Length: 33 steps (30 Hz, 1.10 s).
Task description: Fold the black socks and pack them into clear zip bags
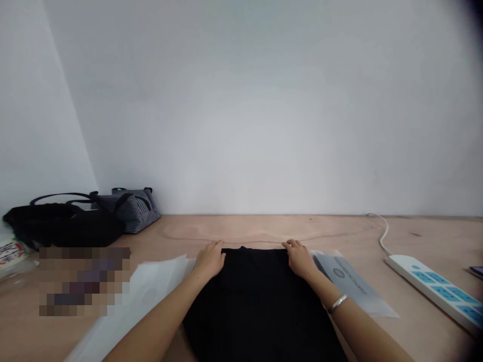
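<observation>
A black cloth garment (260,306) lies spread on the wooden table in front of me, running down past the lower edge of the view. Its kind does not show. At its far left corner my left hand (209,259) is closed on the edge of the fabric. My right hand (299,257), below a silver bangle on the wrist, grips the far right corner. The far edge between them is pulled fairly straight. Beside my left arm is a whitish translucent plastic bag (151,284). A second plastic bag with dark print (354,284) lies partly behind my right forearm.
On the right rests a white power strip (430,286), its cable leading back to the wall. A black bag (71,223) and a striped bag (138,211) stand at the back left. A clear container (15,259) and a pixelated patch are at the left.
</observation>
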{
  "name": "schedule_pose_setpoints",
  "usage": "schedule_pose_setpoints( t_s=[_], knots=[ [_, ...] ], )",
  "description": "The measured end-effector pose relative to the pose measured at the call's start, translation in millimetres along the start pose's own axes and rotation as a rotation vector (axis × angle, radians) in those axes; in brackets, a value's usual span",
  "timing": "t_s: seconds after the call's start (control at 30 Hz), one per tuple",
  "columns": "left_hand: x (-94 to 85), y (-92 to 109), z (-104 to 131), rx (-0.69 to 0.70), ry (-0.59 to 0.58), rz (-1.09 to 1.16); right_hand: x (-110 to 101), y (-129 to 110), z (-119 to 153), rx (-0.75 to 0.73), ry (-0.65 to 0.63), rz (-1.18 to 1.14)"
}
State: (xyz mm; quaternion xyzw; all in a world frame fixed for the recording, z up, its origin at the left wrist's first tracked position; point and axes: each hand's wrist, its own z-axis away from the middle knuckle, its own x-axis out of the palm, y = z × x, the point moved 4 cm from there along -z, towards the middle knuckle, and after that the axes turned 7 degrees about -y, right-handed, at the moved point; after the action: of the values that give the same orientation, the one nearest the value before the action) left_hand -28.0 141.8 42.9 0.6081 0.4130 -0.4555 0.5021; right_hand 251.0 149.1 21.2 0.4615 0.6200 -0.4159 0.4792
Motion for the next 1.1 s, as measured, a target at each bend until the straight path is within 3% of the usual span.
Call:
schedule_pose_setpoints(
  t_s=[0.17,0.33,0.5,0.6,0.7,0.77,0.83,0.93,1.0,1.1],
  knots=[
    [-2.3,-10,-10,0.063,0.052,0.077,-4,11,-4,0.023,-0.014,-0.024],
    [-29.8,-5,7,0.223,0.052,0.228,-24,15,10,-0.004,0.001,-0.105],
    [-62.5,3,60,0.406,-0.139,0.356,-60,12,59,-0.199,-0.046,-0.299],
    [-65.6,3,99,0.413,-0.443,0.452,-74,9,101,-0.305,-0.21,-0.472],
    [-60.3,4,126,0.434,-0.635,0.396,-74,3,129,-0.261,-0.532,-0.519],
    [-57.5,9,131,0.448,-0.603,0.357,-71,-4,134,-0.203,-0.663,-0.512],
    [-55.9,17,128,0.45,-0.456,0.342,-68,-15,126,-0.176,-0.61,-0.511],
    [-43.2,31,122,0.459,-0.294,0.271,-61,-40,110,-0.206,-0.343,-0.471],
    [-22.9,36,122,0.461,-0.312,0.175,-48,-57,107,-0.264,-0.266,-0.396],
    [11.9,36,125,0.454,-0.393,0.058,-20,-73,114,-0.327,-0.351,-0.287]
  ],
)
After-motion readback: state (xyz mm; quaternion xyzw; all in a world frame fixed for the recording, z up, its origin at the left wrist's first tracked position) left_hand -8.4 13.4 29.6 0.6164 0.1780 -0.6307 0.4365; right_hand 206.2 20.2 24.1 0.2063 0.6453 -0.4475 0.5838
